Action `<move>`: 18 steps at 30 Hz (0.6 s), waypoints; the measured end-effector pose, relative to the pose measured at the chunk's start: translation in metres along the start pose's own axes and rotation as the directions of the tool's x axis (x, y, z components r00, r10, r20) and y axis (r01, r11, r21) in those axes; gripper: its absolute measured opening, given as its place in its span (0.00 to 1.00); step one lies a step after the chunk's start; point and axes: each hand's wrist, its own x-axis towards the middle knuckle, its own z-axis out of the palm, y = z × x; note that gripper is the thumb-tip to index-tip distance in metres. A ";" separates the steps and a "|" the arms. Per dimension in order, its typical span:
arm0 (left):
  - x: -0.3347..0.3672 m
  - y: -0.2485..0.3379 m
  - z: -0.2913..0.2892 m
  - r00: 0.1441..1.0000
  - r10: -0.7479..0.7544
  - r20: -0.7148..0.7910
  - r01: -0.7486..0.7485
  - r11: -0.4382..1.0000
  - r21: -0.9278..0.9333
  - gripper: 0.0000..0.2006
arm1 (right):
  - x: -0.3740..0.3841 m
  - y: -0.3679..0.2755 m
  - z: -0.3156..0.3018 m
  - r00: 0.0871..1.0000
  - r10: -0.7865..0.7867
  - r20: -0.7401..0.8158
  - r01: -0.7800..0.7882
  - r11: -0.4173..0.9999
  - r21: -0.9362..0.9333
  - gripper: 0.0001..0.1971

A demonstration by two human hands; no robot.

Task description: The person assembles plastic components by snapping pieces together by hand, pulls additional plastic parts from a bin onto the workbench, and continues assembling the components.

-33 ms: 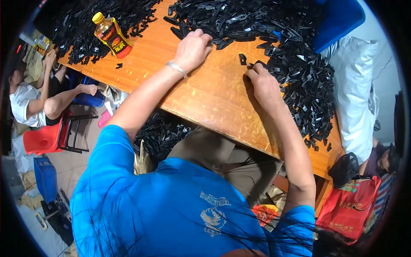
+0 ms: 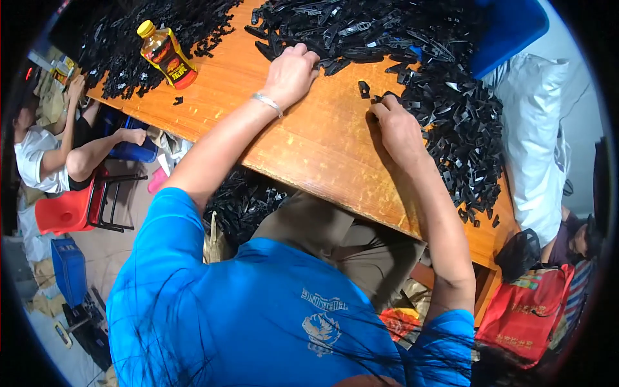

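On the table, my left hand lay with fingers curled at the edge of the long parts; whether it gripped one, I could not tell. My right hand bent its fingers beside the small parts, its grip hidden too. One loose part sat just beyond those fingers. All looked like light, stiff plastic, probably slick; I judged the long ones best taken mid-length, the small ones pinched by their sides.

Head-worn fisheye — facing steeply down (edges bent), shirt close below, hands farther off.
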 end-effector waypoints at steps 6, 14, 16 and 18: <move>0.000 0.004 0.010 0.996 -0.084 0.036 0.083 0.996 0.025 0.14 | -0.010 -0.027 0.009 0.967 0.252 -0.036 -0.208 0.861 0.464 0.12; -0.043 0.015 -0.036 0.935 -0.255 0.246 0.297 0.943 -0.151 0.15 | -0.029 -0.039 0.028 0.972 0.150 -0.181 -0.104 0.964 0.244 0.11; -0.048 0.020 -0.042 0.928 -0.240 0.286 0.284 0.951 -0.120 0.12 | -0.029 -0.036 0.029 0.971 0.143 -0.190 -0.097 0.968 0.233 0.11; -0.045 0.022 -0.045 0.976 -0.133 0.172 0.156 0.979 -0.128 0.11 | -0.029 -0.034 0.029 0.971 0.135 -0.196 -0.090 0.971 0.220 0.11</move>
